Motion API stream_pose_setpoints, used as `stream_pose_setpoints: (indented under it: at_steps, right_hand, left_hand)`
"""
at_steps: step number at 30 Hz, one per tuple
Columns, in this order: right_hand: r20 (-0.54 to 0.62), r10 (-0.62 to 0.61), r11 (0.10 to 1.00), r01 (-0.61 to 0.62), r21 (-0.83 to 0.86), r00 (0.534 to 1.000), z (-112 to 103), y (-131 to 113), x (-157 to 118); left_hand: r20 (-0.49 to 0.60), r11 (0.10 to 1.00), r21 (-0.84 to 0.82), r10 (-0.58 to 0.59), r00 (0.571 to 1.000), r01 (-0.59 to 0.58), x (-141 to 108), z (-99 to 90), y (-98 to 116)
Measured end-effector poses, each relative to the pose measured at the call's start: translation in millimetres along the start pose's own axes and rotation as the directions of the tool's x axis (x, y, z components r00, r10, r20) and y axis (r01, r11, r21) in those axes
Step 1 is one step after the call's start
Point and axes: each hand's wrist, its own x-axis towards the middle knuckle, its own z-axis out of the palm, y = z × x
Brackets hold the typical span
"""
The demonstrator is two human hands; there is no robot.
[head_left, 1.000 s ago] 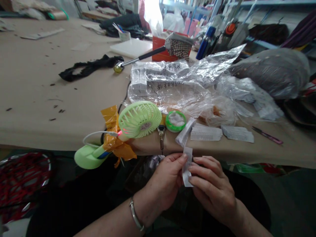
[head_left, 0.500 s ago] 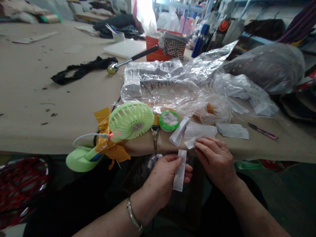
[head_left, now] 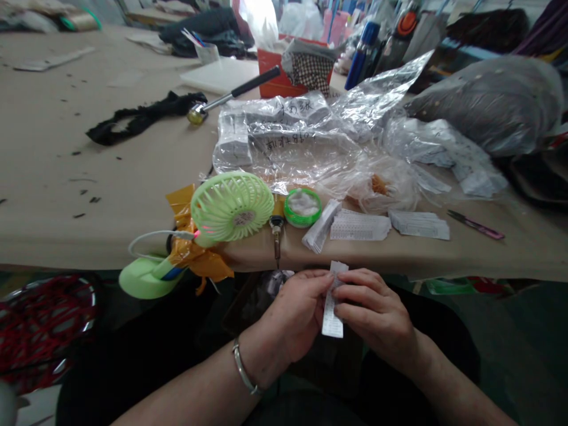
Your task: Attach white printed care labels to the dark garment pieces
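Observation:
Over my lap, just off the table's front edge, my left hand (head_left: 302,307) pinches a narrow printed label (head_left: 332,313) between thumb and fingers. My right hand (head_left: 373,305) grips the same strip from its right side; whether one or more labels lie there I cannot tell. Behind the hands, a fanned stack of printed labels (head_left: 360,226) lies at the table edge. To its right is a second label stack (head_left: 419,225), and to its left a folded bundle of strips (head_left: 322,228). A green round tub with white cotton (head_left: 302,207) stands beside them.
A soldering iron (head_left: 277,236) points over the table edge, next to a green fan (head_left: 233,207) fixed with orange tape. Small purple-handled snips (head_left: 477,225) lie to the right. Clear plastic bags (head_left: 306,148) spread behind; a black-handled roller-like tool (head_left: 235,94) lies farther left.
My right hand has left the label stack with a strip and come down to my left hand, closing on the label there. The view has shifted slightly.

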Motion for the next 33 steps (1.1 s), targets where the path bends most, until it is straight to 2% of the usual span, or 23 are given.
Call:
stream_pose_setpoints:
  at_steps: [5,9,11,13,15,16,18,20,22,25,27,30,31,33]
  right_hand:
    - [0.011,0.019,1.0,-0.019,0.006,1.0,1.1,-2.9,-2.5]
    - [0.022,0.039,0.999,-0.038,-0.015,0.999,-6.7,1.3,-7.7]
    - [-0.024,0.119,0.986,-0.121,-0.114,0.993,-16.6,14.0,-13.4]
    - [-0.138,0.241,0.913,-0.273,-0.305,0.961,-29.3,33.2,-20.9]
    - [-0.239,0.345,0.756,-0.42,-0.502,0.908,-41.5,53.0,-29.1]
    - [-0.232,0.388,0.69,-0.448,-0.569,0.892,-46.3,61.2,-33.3]
    - [-0.165,0.441,0.627,-0.434,-0.647,0.882,-52.6,71.6,-41.2]
    - [-0.109,0.44,0.639,-0.396,-0.659,0.892,-55.6,74.9,-48.1]
    - [-0.11,0.396,0.683,-0.372,-0.628,0.912,-57.9,74.5,-53.8]
    - [-0.17,0.311,0.773,-0.354,-0.527,0.935,-62.4,72.6,-59.2]
    - [-0.237,0.292,0.824,-0.369,-0.43,0.927,-63.9,68.4,-58.6]
    - [-0.331,0.32,0.877,-0.41,-0.251,0.888,-56.6,49.4,-47.8]
    - [-0.34,0.31,0.904,-0.386,-0.185,0.888,-50.8,39.4,-41.7]
    - [-0.266,0.249,0.963,-0.266,-0.031,0.931,-35.3,17.1,-28.5]
  left_hand:
    - [0.024,1.0,0.011,-0.006,1.0,0.006,-0.5,1.6,-2.7]
    - [-0.064,0.998,0.053,-0.027,0.998,0.03,0.1,2.1,-4.1]
    - [-0.11,0.991,0.109,-0.069,0.992,0.081,0.6,1.7,-3.7]
    - [-0.181,0.978,0.169,-0.094,0.979,0.125,1.2,1.3,-3.0]
    - [-0.215,0.968,0.2,-0.107,0.971,0.151,1.6,1.0,-2.9]
    - [-0.216,0.965,0.207,-0.113,0.97,0.159,1.6,0.9,-3.3]
    - [-0.212,0.964,0.21,-0.12,0.97,0.165,1.1,0.5,-4.8]
    - [-0.209,0.963,0.213,-0.118,0.971,0.163,0.5,-0.4,-6.5]
    - [-0.206,0.963,0.218,-0.111,0.972,0.157,0.1,-1.2,-7.6]
    - [-0.21,0.962,0.222,-0.109,0.972,0.156,0.1,-1.2,-7.6]
    - [-0.221,0.962,0.222,-0.111,0.969,0.161,0.1,-0.2,-7.2]
    - [-0.232,0.961,0.221,-0.116,0.966,0.168,-0.2,1.8,-7.6]
    - [-0.224,0.962,0.217,-0.117,0.968,0.167,-0.3,2.2,-8.1]
    - [-0.184,0.971,0.193,-0.108,0.977,0.144,-0.4,2.1,-9.4]
